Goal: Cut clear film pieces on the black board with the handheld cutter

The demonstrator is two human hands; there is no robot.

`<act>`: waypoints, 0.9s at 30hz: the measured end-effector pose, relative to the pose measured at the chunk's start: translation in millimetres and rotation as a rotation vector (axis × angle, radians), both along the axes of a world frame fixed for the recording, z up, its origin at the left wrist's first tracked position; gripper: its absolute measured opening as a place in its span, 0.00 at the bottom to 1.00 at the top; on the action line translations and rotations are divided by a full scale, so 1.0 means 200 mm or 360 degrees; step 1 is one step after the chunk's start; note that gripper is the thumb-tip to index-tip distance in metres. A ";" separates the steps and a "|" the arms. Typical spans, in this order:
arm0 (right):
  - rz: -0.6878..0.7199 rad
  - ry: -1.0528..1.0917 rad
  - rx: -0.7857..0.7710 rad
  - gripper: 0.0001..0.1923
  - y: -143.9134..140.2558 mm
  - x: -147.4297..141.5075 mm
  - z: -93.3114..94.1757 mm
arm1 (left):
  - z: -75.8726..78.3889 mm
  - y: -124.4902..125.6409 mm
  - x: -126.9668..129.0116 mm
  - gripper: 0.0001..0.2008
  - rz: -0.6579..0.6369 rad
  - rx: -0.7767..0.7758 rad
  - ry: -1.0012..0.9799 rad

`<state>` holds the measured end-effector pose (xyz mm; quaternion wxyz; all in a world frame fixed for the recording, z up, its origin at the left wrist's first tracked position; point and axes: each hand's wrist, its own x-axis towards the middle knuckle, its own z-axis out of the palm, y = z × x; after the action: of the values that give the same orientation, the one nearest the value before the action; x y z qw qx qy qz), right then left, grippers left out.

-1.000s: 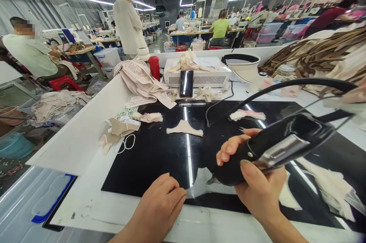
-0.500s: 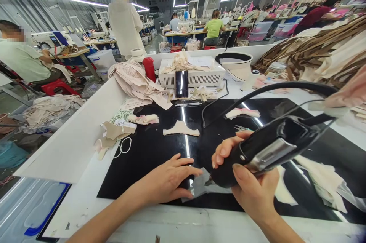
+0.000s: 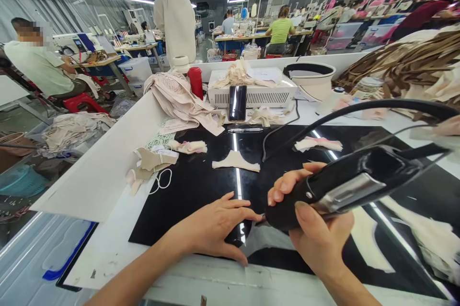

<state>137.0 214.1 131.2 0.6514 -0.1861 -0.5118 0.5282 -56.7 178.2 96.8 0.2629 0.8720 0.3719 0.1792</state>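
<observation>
My right hand (image 3: 316,234) grips a black hand-held tool (image 3: 345,183) with a silver plate on its side and a black cable (image 3: 359,107) arching off to the right. Its tip points down at a pale fabric piece (image 3: 268,239) on the glossy black work surface (image 3: 190,191). My left hand (image 3: 215,224) lies flat on that surface with fingers spread, fingertips at the left edge of the fabric piece, just beside the tool's tip.
Cut cream fabric pieces (image 3: 235,161) lie about the black surface. Behind stand a white box unit (image 3: 251,90), a phone (image 3: 237,103), a red bottle (image 3: 196,81), a pen (image 3: 246,130) and a bowl (image 3: 311,78). Fabric heaps (image 3: 406,66) rise at right. People (image 3: 39,68) work at left and behind.
My left hand went from a closed fist at the near edge to flat and spread, reaching right to the fabric by the tool tip. The tool stayed nearly in place.
</observation>
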 end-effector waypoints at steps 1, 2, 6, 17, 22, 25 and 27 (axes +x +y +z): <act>0.0003 -0.0001 0.0001 0.21 0.00 0.00 0.00 | -0.01 0.00 0.00 0.36 0.0004 -0.0003 -0.0001; 0.0006 -0.0001 0.0001 0.21 0.00 0.00 0.00 | -0.01 0.00 0.00 0.36 0.0005 -0.0006 -0.0005; -0.0001 -0.0006 -0.0013 0.21 -0.01 -0.01 -0.01 | -0.03 0.00 0.00 0.36 -0.0010 -0.0017 -0.0045; 0.0049 -0.0032 -0.0037 0.18 -0.02 -0.02 -0.02 | -0.04 0.01 0.00 0.39 -0.0014 -0.0075 -0.0031; 0.0141 0.0011 0.0006 0.19 -0.06 -0.03 -0.02 | -0.04 0.02 -0.01 0.44 -0.0070 -0.0181 -0.0024; 0.0177 -0.0004 0.0028 0.18 -0.07 -0.04 -0.03 | -0.03 0.03 -0.01 0.46 -0.0074 -0.0192 -0.0002; 0.0180 -0.0017 0.0009 0.17 -0.08 -0.04 -0.03 | -0.03 0.03 -0.01 0.47 -0.0072 -0.0192 0.0022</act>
<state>129.3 198.7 125.7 0.6182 -0.1579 -0.5265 0.5618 -58.6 183.3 90.9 0.3164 0.8640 0.3640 0.1445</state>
